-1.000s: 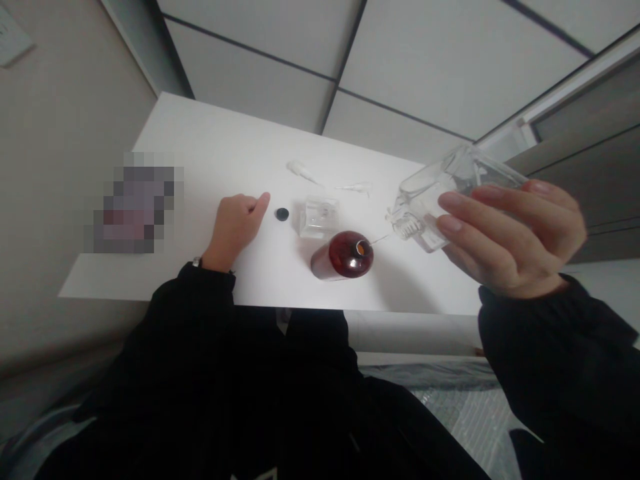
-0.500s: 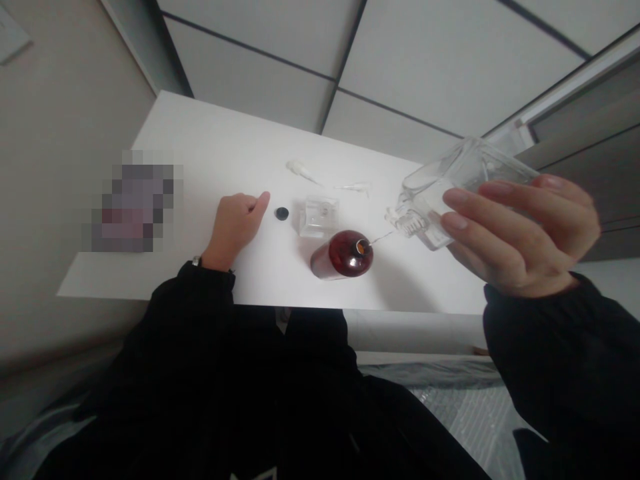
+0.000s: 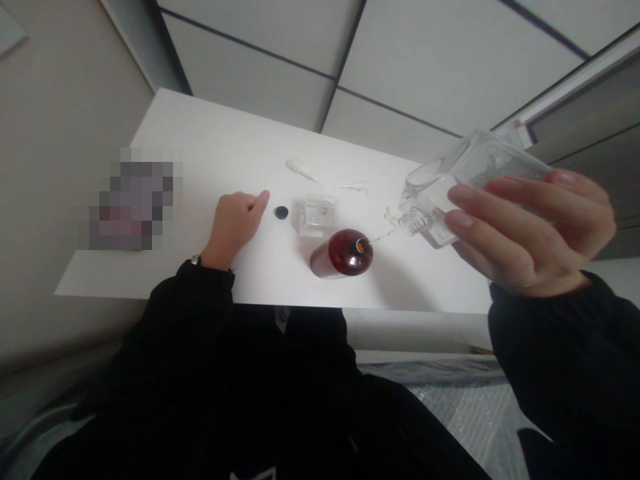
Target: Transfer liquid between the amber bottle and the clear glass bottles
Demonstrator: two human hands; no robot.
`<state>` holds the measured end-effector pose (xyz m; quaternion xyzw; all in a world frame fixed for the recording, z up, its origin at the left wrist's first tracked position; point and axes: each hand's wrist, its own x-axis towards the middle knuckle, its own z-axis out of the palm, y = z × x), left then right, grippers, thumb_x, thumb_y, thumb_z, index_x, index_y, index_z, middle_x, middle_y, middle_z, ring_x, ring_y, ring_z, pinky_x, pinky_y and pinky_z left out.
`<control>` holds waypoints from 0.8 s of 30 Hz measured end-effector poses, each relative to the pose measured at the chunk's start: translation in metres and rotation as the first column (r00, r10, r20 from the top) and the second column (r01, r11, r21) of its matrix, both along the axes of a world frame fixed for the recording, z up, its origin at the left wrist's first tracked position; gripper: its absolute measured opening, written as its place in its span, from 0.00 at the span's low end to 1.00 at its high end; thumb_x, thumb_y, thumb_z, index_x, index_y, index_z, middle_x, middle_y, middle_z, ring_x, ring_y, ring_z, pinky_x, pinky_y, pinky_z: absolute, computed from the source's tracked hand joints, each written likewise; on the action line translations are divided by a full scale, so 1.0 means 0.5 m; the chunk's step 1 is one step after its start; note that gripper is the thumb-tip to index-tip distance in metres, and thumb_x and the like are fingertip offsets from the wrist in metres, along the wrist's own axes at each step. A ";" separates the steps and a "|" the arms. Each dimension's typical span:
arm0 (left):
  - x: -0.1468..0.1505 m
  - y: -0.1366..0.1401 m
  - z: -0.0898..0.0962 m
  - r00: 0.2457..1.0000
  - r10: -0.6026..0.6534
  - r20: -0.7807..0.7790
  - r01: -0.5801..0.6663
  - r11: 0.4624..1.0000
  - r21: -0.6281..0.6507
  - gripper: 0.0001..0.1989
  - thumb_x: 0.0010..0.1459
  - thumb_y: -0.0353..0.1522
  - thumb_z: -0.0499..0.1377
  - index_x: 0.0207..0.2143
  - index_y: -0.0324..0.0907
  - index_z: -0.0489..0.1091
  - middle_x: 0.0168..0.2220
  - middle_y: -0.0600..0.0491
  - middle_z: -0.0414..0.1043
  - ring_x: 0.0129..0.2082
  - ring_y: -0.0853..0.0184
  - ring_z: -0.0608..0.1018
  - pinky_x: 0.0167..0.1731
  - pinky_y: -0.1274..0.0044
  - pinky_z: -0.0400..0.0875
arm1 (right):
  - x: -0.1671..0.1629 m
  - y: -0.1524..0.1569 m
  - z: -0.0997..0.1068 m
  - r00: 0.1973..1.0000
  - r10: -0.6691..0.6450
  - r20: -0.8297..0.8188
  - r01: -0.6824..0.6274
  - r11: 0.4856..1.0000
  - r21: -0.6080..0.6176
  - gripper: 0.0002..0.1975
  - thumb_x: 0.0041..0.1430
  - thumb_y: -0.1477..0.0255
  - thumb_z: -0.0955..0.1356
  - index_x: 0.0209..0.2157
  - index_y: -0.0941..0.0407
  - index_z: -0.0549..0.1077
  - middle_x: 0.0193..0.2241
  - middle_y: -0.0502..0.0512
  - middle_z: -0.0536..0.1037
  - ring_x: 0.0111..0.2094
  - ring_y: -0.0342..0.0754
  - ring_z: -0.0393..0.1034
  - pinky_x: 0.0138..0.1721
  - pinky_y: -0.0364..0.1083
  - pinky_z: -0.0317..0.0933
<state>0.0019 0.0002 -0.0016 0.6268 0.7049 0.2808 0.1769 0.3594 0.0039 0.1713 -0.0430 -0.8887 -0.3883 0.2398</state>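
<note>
My right hand (image 3: 540,233) grips a clear square glass bottle (image 3: 465,173), raised over the table's right side and tilted neck-down to the left. A thin stream of clear liquid runs between its neck and the open mouth of a brown-red bottle (image 3: 345,255), which stands upright on the table. My left hand (image 3: 237,220) rests on the tabletop, curled into a fist with the thumb stretched out to the right. Just beyond that thumb lies a small black cap (image 3: 282,213). Behind the brown-red bottle is a small clear square container (image 3: 319,215).
Everything stands on a white table (image 3: 210,147). Two small translucent pieces with thin tips, one on the left (image 3: 303,169) and one on the right (image 3: 353,186), lie towards the back. A blurred-out object (image 3: 133,203) sits at the left end. Grey panels (image 3: 260,40) rise behind the table.
My right hand and the clear glass bottle have shifted slightly to the right. The stream still reaches the brown-red bottle's mouth. My left hand has stayed in place.
</note>
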 end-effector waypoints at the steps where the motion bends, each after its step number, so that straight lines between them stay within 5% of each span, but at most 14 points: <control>1: 0.000 0.000 -0.001 1.000 0.000 -0.007 0.000 1.000 -0.001 0.29 0.69 0.40 0.52 0.17 0.44 0.44 0.18 0.55 0.48 0.22 0.68 0.56 0.32 0.67 0.46 | -0.001 0.000 0.002 1.000 0.001 0.004 -0.001 1.000 -0.001 0.14 0.72 0.74 0.69 0.57 0.57 0.72 0.69 0.46 0.68 0.72 0.42 0.59 0.76 0.44 0.54; 24: -0.001 -0.001 -0.002 1.000 -0.008 -0.021 0.009 1.000 0.019 0.28 0.69 0.41 0.51 0.18 0.44 0.45 0.18 0.55 0.50 0.23 0.68 0.57 0.31 0.67 0.47 | -0.013 0.000 0.005 0.999 0.039 0.005 -0.039 0.999 -0.015 0.17 0.69 0.78 0.70 0.58 0.57 0.72 0.69 0.47 0.68 0.73 0.42 0.58 0.76 0.43 0.53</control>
